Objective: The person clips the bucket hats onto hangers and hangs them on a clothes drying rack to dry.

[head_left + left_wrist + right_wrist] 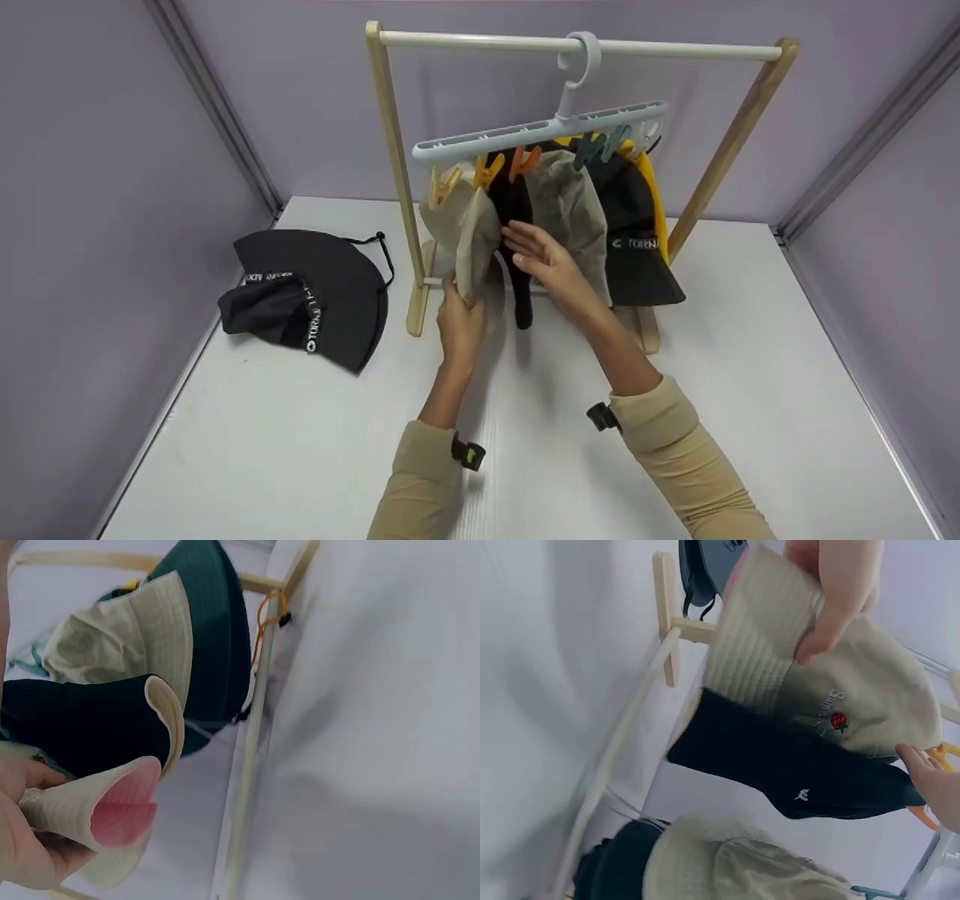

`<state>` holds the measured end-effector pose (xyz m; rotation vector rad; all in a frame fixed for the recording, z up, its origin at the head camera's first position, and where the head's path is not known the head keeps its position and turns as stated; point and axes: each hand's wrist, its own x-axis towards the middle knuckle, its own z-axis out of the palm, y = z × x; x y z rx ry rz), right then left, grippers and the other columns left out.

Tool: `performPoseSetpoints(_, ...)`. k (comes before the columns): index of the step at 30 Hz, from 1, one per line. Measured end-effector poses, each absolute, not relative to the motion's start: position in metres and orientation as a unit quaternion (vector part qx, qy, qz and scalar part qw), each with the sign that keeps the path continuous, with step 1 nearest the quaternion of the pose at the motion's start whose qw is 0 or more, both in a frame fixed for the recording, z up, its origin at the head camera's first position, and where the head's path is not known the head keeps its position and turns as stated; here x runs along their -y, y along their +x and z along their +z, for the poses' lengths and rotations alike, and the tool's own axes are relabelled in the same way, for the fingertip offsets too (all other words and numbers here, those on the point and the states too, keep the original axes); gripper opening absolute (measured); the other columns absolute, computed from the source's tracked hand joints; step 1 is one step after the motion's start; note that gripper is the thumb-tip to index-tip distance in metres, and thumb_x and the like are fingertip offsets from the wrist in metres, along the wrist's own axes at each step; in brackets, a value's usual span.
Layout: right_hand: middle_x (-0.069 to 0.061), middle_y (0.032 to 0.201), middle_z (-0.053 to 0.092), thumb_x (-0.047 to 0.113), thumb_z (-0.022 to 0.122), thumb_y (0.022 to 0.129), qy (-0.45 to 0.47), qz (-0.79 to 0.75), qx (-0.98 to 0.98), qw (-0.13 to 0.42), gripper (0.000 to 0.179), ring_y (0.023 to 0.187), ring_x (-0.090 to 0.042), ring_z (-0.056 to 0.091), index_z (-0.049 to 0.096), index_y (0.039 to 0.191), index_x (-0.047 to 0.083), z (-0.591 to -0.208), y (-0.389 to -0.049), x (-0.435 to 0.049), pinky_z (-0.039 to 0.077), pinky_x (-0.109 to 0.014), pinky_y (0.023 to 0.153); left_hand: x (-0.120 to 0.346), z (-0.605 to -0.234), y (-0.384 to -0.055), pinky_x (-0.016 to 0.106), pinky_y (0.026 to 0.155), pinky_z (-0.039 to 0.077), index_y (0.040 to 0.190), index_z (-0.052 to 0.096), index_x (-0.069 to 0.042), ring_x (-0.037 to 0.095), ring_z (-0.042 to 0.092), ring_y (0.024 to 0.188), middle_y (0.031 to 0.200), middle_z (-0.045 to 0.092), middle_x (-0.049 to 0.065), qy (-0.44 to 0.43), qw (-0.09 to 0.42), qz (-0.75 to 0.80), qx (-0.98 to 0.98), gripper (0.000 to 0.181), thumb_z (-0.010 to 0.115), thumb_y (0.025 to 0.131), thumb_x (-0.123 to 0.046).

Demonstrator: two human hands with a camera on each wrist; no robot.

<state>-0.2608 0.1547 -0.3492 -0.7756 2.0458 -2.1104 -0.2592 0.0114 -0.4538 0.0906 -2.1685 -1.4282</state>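
Observation:
My left hand [459,322] grips the brim of a beige bucket hat [480,232] hanging from the clip hanger [517,137]. In the left wrist view the brim is rolled in the left hand [30,825], its pink lining [124,810] showing. The right wrist view shows a small strawberry on the beige hat [870,697]. Fingers extended, my right hand [551,266] is at the beige hat's side, by a black bucket hat [787,765] with a small white mark. In the right wrist view the right hand's fingertips [907,757] appear to touch the beige hat.
A black wide-brimmed hat [337,285] lies on the white table [262,450] at left. Farther right hang another beige hat [566,210] and a black cap [634,217], yellow cloth behind it. Coloured clips [525,161] line the hanger, which hooks over a white rail [480,41] with wooden legs.

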Motion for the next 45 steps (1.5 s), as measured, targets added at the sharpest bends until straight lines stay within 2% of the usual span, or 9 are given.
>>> performPoseSetpoints(4, -0.020, 0.141, 0.033, 0.003, 0.045, 0.096, -0.250, -0.695, -0.672, 0.063, 0.049, 0.127, -0.026, 0.034, 0.025, 0.140, -0.006, -0.357, -0.254, -0.157, 0.030, -0.033, 0.100, -0.003, -0.452, -0.274, 0.044, 0.073, 0.046, 0.129, 0.042, 0.002, 0.034, 0.059, 0.093, 0.106, 0.060, 0.023, 0.059, 0.268, -0.523, 0.807, 0.050, 0.060, 0.084, -0.004)
performPoseSetpoints(12, -0.021, 0.141, 0.032, 0.002, 0.043, 0.096, -0.239, -0.710, -0.657, 0.086, 0.048, 0.128, -0.027, 0.033, 0.024, 0.140, -0.007, -0.367, -0.246, -0.159, 0.028, -0.041, 0.101, 0.006, -0.445, -0.288, 0.044, 0.073, 0.046, 0.129, 0.041, 0.002, 0.034, 0.060, 0.089, 0.099, 0.061, 0.024, 0.083, 0.264, -0.510, 0.815, 0.050, 0.062, 0.085, -0.008)
performPoseSetpoints(21, -0.023, 0.140, 0.033, -0.001, 0.042, 0.096, -0.236, -0.719, -0.648, 0.088, 0.046, 0.128, -0.031, 0.033, 0.027, 0.138, -0.008, -0.377, -0.242, -0.157, 0.029, -0.037, 0.101, 0.008, -0.451, -0.280, 0.046, 0.077, 0.044, 0.131, 0.040, 0.002, 0.036, 0.058, 0.094, 0.106, 0.059, 0.024, 0.089, 0.243, -0.509, 0.821, 0.054, 0.063, 0.086, -0.015)
performPoseSetpoints(29, -0.024, 0.139, 0.033, 0.000, 0.042, 0.096, -0.247, -0.711, -0.650, 0.106, 0.045, 0.126, -0.031, 0.035, 0.027, 0.137, -0.010, -0.386, -0.239, -0.150, 0.027, -0.041, 0.102, 0.018, -0.463, -0.270, 0.046, 0.087, 0.040, 0.129, 0.042, 0.004, 0.036, 0.052, 0.107, 0.116, 0.055, 0.023, 0.089, 0.218, -0.522, 0.820, 0.053, 0.064, 0.085, -0.017)
performPoseSetpoints(34, -0.023, 0.138, 0.036, 0.000, 0.042, 0.096, -0.253, -0.705, -0.652, 0.120, 0.042, 0.125, -0.031, 0.037, 0.031, 0.135, -0.010, -0.394, -0.235, -0.148, 0.028, -0.039, 0.101, 0.026, -0.468, -0.265, 0.045, 0.090, 0.038, 0.128, 0.045, 0.000, 0.032, 0.048, 0.113, 0.123, 0.052, 0.019, 0.100, 0.199, -0.557, 0.800, 0.058, 0.065, 0.085, -0.033)
performPoseSetpoints(37, -0.024, 0.137, 0.036, 0.002, 0.044, 0.096, -0.249, -0.708, -0.647, 0.132, 0.040, 0.125, -0.030, 0.037, 0.035, 0.134, -0.009, -0.400, -0.232, -0.147, 0.030, -0.036, 0.101, 0.036, -0.470, -0.259, 0.043, 0.090, 0.038, 0.125, 0.049, -0.002, 0.030, 0.047, 0.114, 0.123, 0.051, 0.018, 0.123, 0.238, -0.599, 0.755, 0.054, 0.062, 0.087, -0.036)
performPoseSetpoints(42, -0.024, 0.135, 0.038, 0.007, 0.047, 0.096, -0.248, -0.706, -0.643, 0.162, 0.038, 0.125, -0.029, 0.037, 0.040, 0.131, -0.007, -0.414, -0.230, -0.145, 0.029, -0.036, 0.101, 0.070, -0.486, -0.249, 0.040, 0.095, 0.032, 0.117, 0.051, 0.004, 0.032, 0.043, 0.114, 0.119, 0.049, 0.022, 0.215, 0.346, -0.590, 0.698, 0.039, 0.064, 0.087, -0.016)
performPoseSetpoints(45, -0.020, 0.133, 0.042, 0.009, 0.047, 0.096, -0.243, -0.699, -0.648, 0.179, 0.037, 0.124, -0.027, 0.039, 0.043, 0.130, -0.006, -0.423, -0.228, -0.142, 0.028, -0.036, 0.101, 0.096, -0.500, -0.244, 0.042, 0.099, 0.026, 0.119, 0.047, 0.005, 0.036, 0.036, 0.118, 0.123, 0.044, 0.023, 0.311, 0.357, -0.554, 0.685, 0.042, 0.065, 0.083, -0.008)
